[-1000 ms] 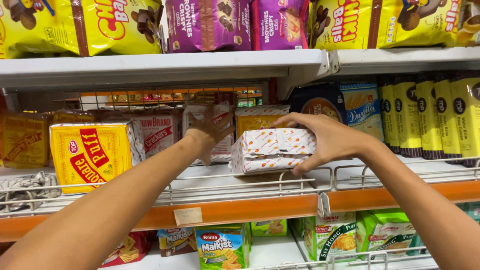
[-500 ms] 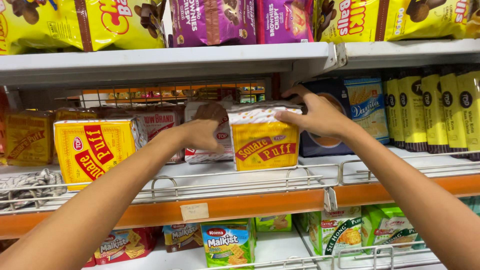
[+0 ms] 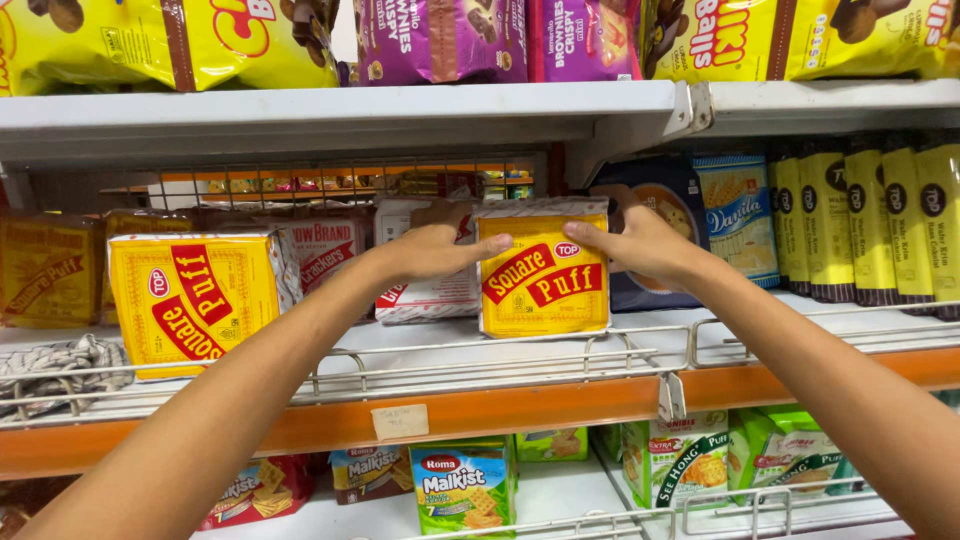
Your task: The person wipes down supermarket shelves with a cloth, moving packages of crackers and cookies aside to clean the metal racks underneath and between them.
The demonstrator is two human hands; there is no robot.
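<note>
Standing upright now on the white shelf (image 3: 520,350), the yellow cracker pack (image 3: 543,272) faces front, where a second ago it lay tilted on its side in both hands, so it looks set in place. At nine o'clock of it, the left hand (image 3: 432,250) pinches its upper corner; at three o'clock the right hand (image 3: 640,243) grips the other corner. Farther left stands a matching yellow pack (image 3: 195,300); a wire rail (image 3: 480,365) fronts this shop shelf.
</note>
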